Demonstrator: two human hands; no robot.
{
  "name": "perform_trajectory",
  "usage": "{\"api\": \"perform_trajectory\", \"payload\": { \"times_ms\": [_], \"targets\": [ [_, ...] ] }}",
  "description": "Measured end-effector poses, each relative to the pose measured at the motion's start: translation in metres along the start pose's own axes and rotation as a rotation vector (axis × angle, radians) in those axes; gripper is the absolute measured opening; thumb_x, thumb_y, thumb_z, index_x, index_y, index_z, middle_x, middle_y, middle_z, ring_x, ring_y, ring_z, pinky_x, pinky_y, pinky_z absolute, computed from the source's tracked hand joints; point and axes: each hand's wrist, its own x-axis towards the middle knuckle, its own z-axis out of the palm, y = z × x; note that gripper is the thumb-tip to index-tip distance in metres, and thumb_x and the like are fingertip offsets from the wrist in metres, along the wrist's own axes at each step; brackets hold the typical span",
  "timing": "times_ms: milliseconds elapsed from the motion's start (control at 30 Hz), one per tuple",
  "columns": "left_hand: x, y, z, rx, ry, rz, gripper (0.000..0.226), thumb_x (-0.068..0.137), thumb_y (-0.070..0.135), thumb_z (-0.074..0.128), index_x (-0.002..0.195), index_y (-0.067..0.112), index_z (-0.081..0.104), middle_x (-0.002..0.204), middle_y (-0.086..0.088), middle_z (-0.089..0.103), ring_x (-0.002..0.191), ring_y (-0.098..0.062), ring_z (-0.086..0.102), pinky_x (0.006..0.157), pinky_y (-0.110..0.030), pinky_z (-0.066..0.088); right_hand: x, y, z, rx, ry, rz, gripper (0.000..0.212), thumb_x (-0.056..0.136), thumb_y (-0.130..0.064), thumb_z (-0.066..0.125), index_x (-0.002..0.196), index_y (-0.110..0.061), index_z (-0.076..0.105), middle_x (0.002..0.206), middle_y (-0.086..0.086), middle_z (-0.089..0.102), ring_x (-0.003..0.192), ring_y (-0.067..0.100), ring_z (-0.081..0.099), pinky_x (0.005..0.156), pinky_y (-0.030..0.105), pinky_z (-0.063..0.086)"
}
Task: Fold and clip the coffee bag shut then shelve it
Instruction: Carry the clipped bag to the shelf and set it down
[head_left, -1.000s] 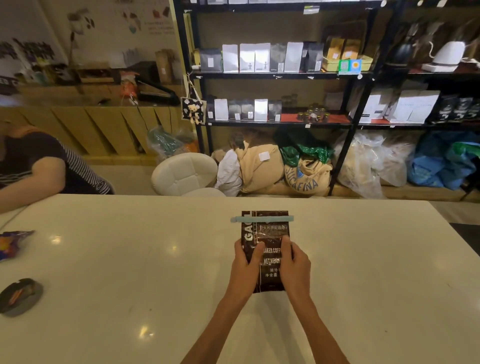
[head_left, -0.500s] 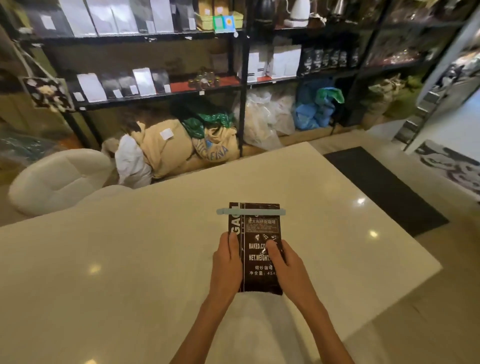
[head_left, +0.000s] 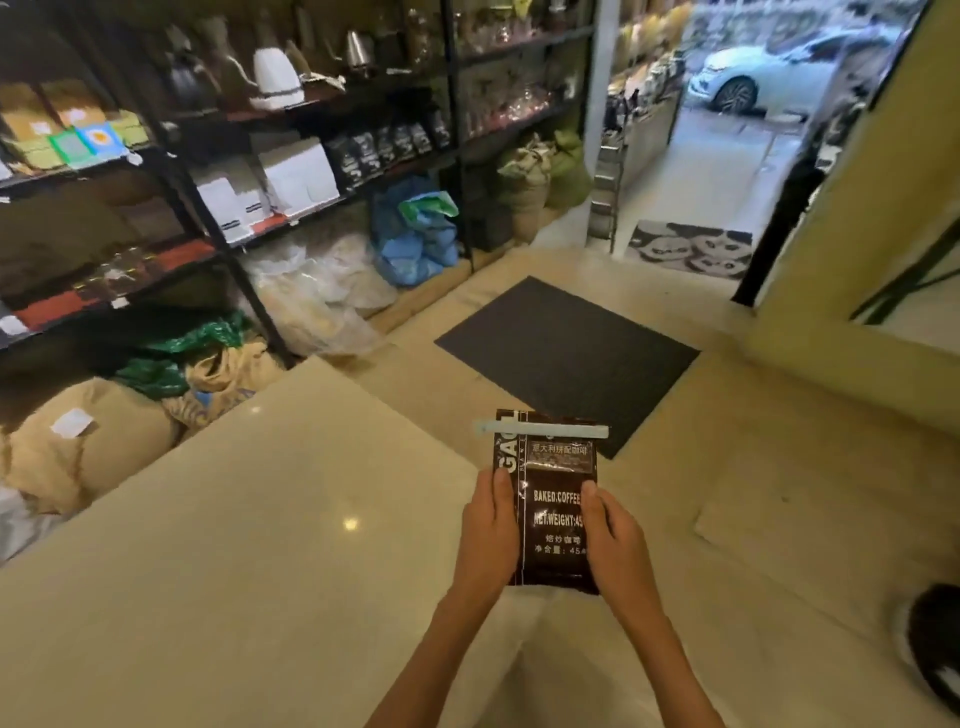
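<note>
A dark brown coffee bag with white lettering is held upright in front of me, past the right end of the white table. A pale green clip runs across its folded top. My left hand grips the bag's left edge, thumb on its front. My right hand grips the right edge the same way. Black metal shelves with coffee bags and boxes stand at the back left.
Sacks and plastic bags lie on the floor under the shelves. A dark floor mat lies ahead, with an open doorway and a patterned mat beyond. A dark round object shows at the right edge.
The view has swung right, from the table and seated person toward the floor mat and doorway. Both hands keep hold of the clipped bag, which has come off the table.
</note>
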Motion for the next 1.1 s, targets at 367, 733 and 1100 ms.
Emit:
{"api": "perform_trajectory", "payload": {
  "times_ms": [367, 733, 1100],
  "targets": [
    [0.128, 0.075, 0.258, -0.075, -0.437, 0.065, 0.029, 0.103, 0.036, 0.034, 0.113, 0.017, 0.054, 0.099, -0.005, 0.069, 0.082, -0.013, 0.072, 0.063, -0.023, 0.059, 0.135, 0.000, -0.224, 0.051, 0.355, 0.035, 0.031, 0.099, -0.044, 0.043, 0.104, -0.023, 0.066, 0.094, 0.000, 0.075, 0.084, 0.008, 0.072, 0.073, 0.028, 0.059],
    [0.301, 0.105, 0.381, -0.097, -0.436, 0.069, 0.028, 0.103, 0.031, 0.035, 0.111, 0.012, 0.054, 0.091, -0.002, 0.068, 0.069, 0.001, 0.070, 0.054, -0.012, 0.053, 0.337, -0.004, -0.296, -0.008, 0.326, 0.028, 0.034, 0.101, -0.042, 0.039, 0.113, -0.024, 0.065, 0.099, -0.001, 0.075, 0.089, 0.007, 0.072, 0.078, 0.029, 0.058],
    [0.538, 0.174, 0.334, -0.152, -0.045, 0.080, 0.023, 0.103, 0.032, 0.037, 0.109, 0.016, 0.052, 0.090, 0.001, 0.066, 0.072, 0.007, 0.069, 0.055, -0.010, 0.053, 0.603, -0.116, -0.222, -0.083, -0.020, -0.099, 0.031, 0.098, -0.049, 0.038, 0.114, -0.029, 0.055, 0.104, -0.002, 0.069, 0.094, 0.012, 0.069, 0.083, 0.034, 0.057]
  ]
}}
